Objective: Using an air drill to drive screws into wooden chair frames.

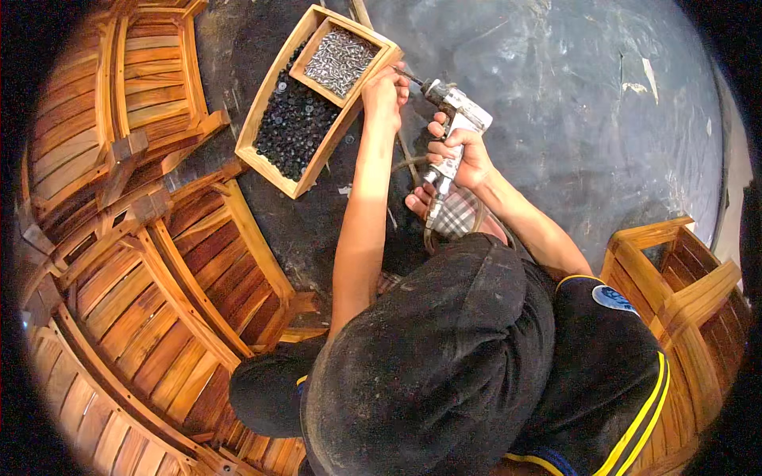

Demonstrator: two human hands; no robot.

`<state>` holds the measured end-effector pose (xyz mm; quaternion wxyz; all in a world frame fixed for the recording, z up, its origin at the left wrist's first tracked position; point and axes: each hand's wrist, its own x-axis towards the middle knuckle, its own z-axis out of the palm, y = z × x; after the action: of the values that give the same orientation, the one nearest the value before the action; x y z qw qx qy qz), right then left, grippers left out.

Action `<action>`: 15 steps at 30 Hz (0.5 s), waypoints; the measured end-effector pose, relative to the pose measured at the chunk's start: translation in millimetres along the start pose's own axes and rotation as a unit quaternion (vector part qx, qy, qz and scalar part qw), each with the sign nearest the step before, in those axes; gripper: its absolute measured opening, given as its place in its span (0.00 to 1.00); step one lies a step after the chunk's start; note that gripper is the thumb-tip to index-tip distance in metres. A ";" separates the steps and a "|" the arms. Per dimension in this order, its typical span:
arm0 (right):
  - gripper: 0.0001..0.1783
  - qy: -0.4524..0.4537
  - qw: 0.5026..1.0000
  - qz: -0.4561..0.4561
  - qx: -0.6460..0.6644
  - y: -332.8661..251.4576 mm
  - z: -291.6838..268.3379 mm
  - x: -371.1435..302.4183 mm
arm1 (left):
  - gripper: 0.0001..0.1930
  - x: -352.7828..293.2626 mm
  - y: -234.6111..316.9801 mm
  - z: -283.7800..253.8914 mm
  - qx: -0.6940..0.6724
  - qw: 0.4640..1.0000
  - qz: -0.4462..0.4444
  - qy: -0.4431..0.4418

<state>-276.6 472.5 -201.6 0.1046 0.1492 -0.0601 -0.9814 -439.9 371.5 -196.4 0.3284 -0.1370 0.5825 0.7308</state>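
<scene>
Wood surrounds you here, and the landmark to steer by is the wooden tray (270,163) lying on the dark floor (556,119). Its large compartment is filled with small black parts (292,127), and a smaller box set into its far end holds silvery screws (341,59).

Your left hand (385,95) is just beside the tray's right-hand rim, next to the screw box, with the fingers pinched together at the tip of the driver bit (409,77). Something small may sit between those fingertips, perhaps a screw, but the view is too coarse to be sure.

Your right hand (460,155) is a little further right of the tray, clenched firmly around the grip of a pale pneumatic screwdriver (456,119). The tool points up and left, its bit reaching toward your left hand and the tray's edge. An air hose (432,218) hangs down from the base of the grip, away from the tray, over a foot in a checked sandal (452,214).

Left of the tray and below it lie slatted wooden chair frames (159,262), stacked close together, the nearest one almost touching the tray's lower corner. Well to the right of the tray, beyond your right arm, stands another slatted wooden piece (683,293).
</scene>
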 end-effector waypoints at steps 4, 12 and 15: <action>0.21 -0.002 1.000 0.004 0.007 0.1 -0.7 0.5 | 0.12 -0.4 0.1 -0.2 0.002 1.000 0.005 0.005; 0.21 -0.016 1.000 0.009 0.020 1.4 -4.6 5.5 | 0.10 -5.3 2.7 -0.1 0.024 0.999 0.002 0.032; 0.21 -0.017 1.000 0.009 0.024 0.1 -6.3 6.6 | 0.07 -14.9 14.6 3.1 0.145 0.986 -0.027 0.080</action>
<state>-280.8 470.4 -209.4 0.1087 0.1342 -0.0866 -0.9812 -437.5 368.1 -175.7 0.3168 -0.1613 0.7024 0.6166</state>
